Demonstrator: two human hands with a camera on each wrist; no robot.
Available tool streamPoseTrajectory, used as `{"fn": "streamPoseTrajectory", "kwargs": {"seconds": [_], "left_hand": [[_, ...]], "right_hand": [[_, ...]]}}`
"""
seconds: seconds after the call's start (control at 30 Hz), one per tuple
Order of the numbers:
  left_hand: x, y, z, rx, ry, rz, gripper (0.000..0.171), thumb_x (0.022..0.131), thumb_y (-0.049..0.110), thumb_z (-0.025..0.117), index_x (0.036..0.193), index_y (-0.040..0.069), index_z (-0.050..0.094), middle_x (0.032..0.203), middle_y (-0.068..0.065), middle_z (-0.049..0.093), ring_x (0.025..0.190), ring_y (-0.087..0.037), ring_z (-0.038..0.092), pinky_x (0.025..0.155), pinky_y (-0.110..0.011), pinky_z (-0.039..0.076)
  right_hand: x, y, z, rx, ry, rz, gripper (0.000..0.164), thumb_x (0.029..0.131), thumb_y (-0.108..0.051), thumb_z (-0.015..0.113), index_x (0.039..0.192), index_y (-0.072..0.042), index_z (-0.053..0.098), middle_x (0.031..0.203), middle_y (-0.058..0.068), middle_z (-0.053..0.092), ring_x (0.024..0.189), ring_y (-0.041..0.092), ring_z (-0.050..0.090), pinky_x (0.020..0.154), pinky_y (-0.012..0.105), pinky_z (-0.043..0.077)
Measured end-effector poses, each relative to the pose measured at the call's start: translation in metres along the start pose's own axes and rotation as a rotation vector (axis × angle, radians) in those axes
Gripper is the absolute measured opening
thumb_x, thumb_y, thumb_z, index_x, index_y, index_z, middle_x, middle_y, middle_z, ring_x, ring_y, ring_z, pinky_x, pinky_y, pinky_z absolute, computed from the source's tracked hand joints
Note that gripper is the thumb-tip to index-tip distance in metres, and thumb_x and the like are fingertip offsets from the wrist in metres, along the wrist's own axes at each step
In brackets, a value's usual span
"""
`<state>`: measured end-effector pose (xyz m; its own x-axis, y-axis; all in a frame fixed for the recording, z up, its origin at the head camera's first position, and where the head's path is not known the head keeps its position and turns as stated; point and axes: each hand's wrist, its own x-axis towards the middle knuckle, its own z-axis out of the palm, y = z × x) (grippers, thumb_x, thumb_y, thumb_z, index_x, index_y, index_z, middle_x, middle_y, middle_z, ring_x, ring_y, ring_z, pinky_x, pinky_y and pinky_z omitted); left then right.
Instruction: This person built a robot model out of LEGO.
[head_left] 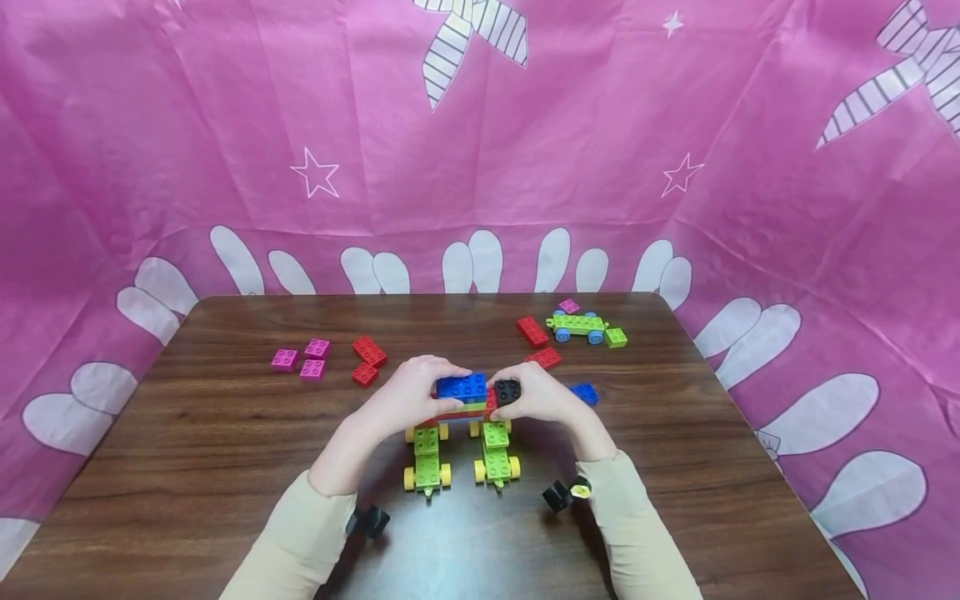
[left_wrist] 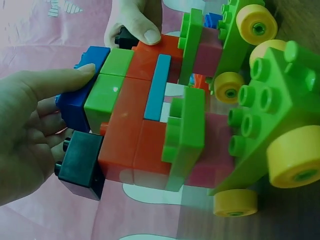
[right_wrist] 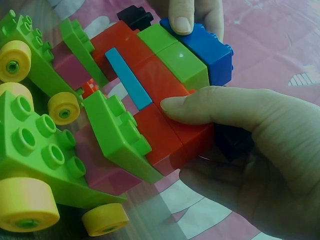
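Note:
A structure of toy building bricks bridges two green wheeled bases (head_left: 427,475) with yellow wheels. It has red bricks (left_wrist: 125,120), a thin light-blue piece (right_wrist: 129,79), a green layer (right_wrist: 183,66) and a blue brick (head_left: 462,386) on top. My left hand (head_left: 420,387) pinches that blue brick, thumb on its near side and fingers behind. My right hand (head_left: 536,392) grips the red brick at the right end, its thumb pressed on the near face. Black bricks (head_left: 507,392) stand at both ends of the red layer; the left one (left_wrist: 80,162) shows beside my left fingers.
Pink bricks (head_left: 313,369) and red bricks (head_left: 369,350) lie at the left back of the wooden table (head_left: 187,433). Farther right are more red bricks (head_left: 532,332), a green wheeled base (head_left: 577,324) with blue wheels, a small green brick (head_left: 616,337) and a blue brick (head_left: 585,393).

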<state>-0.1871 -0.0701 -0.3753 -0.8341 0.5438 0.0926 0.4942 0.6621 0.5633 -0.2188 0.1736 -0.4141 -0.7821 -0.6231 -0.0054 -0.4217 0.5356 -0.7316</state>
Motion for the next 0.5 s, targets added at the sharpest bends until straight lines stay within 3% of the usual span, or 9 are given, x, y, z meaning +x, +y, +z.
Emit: {"fn": "streamPoseTrajectory", "kwargs": {"seconds": [0.5], "left_hand": [[0.0002,0.0024,0.0006,0.035,0.008,-0.006,0.046,0.082,0.022,0.080,0.125,0.012,0.068,0.118,-0.009,0.069,0.108,-0.024,0.061,0.089,-0.039,0.055]], "right_hand": [[0.0003,0.0008,0.0018,-0.020,0.012,0.015,0.036,0.076,-0.019,0.082,0.108,-0.007,0.071,0.093,0.002,0.073,0.077,0.013,0.062,0.068,0.027,0.056]]}}
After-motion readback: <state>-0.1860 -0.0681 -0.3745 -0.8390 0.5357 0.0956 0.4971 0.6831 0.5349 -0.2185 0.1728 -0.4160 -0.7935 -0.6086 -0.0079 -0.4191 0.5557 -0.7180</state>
